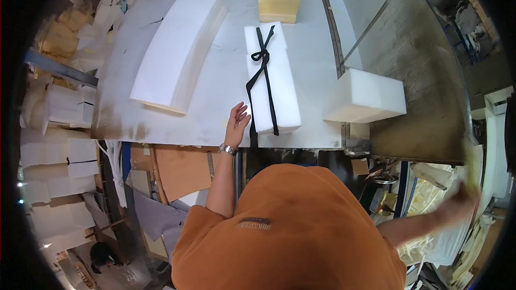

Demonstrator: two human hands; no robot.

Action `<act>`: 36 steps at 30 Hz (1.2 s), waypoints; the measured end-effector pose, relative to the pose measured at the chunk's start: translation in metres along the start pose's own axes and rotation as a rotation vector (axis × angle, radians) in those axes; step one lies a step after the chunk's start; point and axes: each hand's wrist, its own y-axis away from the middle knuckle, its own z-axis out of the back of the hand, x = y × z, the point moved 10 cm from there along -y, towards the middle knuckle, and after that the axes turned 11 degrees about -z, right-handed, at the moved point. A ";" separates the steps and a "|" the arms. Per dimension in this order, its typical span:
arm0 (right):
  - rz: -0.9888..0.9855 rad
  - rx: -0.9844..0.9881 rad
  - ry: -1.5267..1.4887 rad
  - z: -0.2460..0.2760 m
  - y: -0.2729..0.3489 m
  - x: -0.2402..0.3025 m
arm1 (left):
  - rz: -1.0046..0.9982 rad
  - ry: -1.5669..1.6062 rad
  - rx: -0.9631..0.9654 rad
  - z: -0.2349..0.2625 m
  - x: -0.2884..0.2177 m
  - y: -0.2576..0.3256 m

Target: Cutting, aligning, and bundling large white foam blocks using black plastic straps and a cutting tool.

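Now my left hand [237,121] has its fingers [242,110] spread loose and holds nothing. They sit just beside the tied foam bundle [270,83], close to the black strap [263,70] that wraps it so the white pieces stay together. That bundle lies at the near edge of the grey table [226,75], easy for me to reach. My left arm goes straight up, watch [228,150] on the wrist. My right hand [461,193] is far out to the side by foam scraps [430,225], too blurry to tell its fingers.
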 end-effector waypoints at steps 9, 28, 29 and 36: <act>-1.373 1.352 -1.578 -0.134 0.269 0.268 | -0.036 -0.029 -0.074 -0.003 0.003 -0.015; -0.545 2.219 -1.237 -0.097 0.253 0.326 | -0.134 -0.149 0.056 -0.007 -0.012 -0.028; -0.562 2.207 -1.237 -0.096 0.250 0.327 | -0.134 -0.153 0.053 -0.008 -0.011 -0.027; -0.517 2.169 -1.299 -0.101 0.250 0.331 | -0.052 0.052 -0.067 -0.017 -0.021 -0.029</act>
